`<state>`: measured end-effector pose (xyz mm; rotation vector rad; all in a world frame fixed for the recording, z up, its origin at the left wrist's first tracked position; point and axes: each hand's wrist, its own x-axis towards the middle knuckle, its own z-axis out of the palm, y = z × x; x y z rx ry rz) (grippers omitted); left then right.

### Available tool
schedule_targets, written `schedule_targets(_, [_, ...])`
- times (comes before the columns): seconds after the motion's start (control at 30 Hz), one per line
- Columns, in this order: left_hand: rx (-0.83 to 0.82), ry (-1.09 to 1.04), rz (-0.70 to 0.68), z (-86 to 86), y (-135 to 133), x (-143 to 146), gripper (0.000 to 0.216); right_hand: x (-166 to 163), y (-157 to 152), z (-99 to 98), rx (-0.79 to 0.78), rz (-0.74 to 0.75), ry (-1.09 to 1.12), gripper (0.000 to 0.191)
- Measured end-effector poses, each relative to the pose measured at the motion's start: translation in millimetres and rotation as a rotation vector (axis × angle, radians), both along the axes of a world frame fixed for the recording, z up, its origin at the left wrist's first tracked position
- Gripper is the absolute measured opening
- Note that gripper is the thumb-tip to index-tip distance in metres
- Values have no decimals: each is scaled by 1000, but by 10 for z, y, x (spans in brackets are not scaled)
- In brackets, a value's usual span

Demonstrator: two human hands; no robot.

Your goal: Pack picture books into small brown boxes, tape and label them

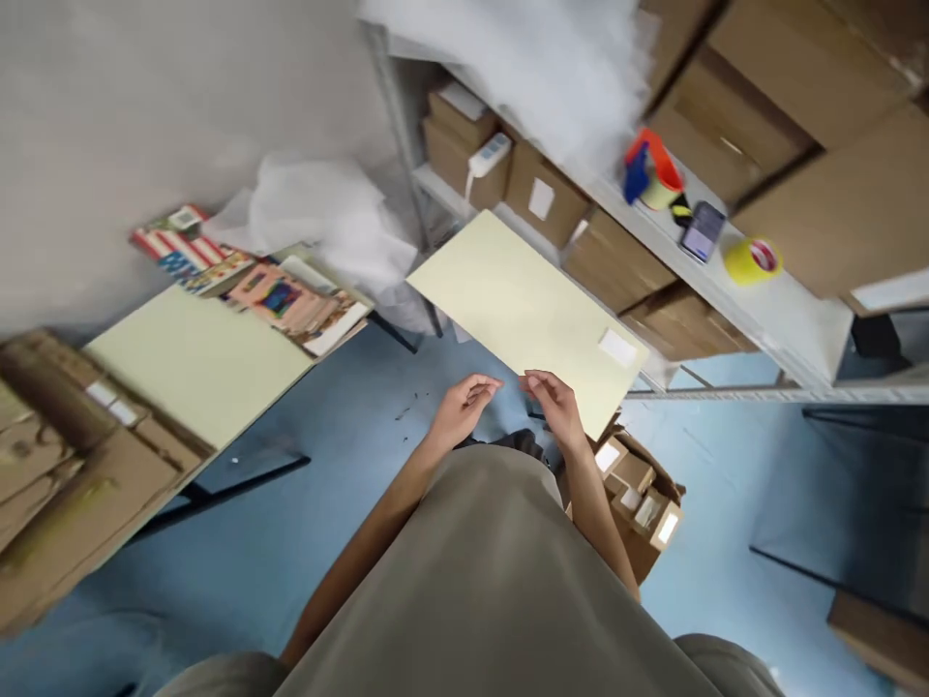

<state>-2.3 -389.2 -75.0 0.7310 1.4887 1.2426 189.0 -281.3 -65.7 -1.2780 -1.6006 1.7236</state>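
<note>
My left hand [463, 409] is held over the blue floor in front of my body, thumb and fingers drawn together in a pinch. Close by on the right, my right hand [555, 405] makes a similar pinch, its fingertips at the near edge of a pale yellow tabletop [512, 290]. A narrow gap separates the two hands. Whatever is between the fingers, if anything, is too small to make out. A white label [617, 347] lies on the tabletop near its right end.
Behind the tabletop, a metal shelf [784, 324] bears a tape dispenser [657, 169], a phone [704, 231] and yellow tape [753, 261]. A carton of small boxes [639, 494] stands below right. At left, another table [203, 353] holds books [290, 300], white wrapping [326, 213] and flattened cardboard [94, 484].
</note>
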Motion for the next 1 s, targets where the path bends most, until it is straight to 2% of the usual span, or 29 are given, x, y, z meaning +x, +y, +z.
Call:
schedule_targets(0.2, [10, 5, 293, -38, -485, -749, 31, -1197, -50, 150, -13, 297, 0, 51])
schedule_targets(0.4, [-34, -58, 530, -166, -718, -1305, 40, -2153, 18, 81, -29, 541, -16, 51])
schedule_targets(0.57, [-19, -78, 693, -129, -808, -1862, 48, -2999, 141, -134, -91, 702, -14, 55])
schedule_targets(0.77, [-108, -61, 968, -31, -879, -2673, 58, -4060, 279, -492, -141, 849, 14, 56])
schedule_targets(0.9, [-168, -80, 1105, -37, -823, -3151, 58, -4669, 414, -787, -105, 952, -7, 40])
schedule_targets(1.0, [-196, -85, 1171, -46, -747, -3415, 58, -5049, 502, -999, 2, 1018, -98, 24])
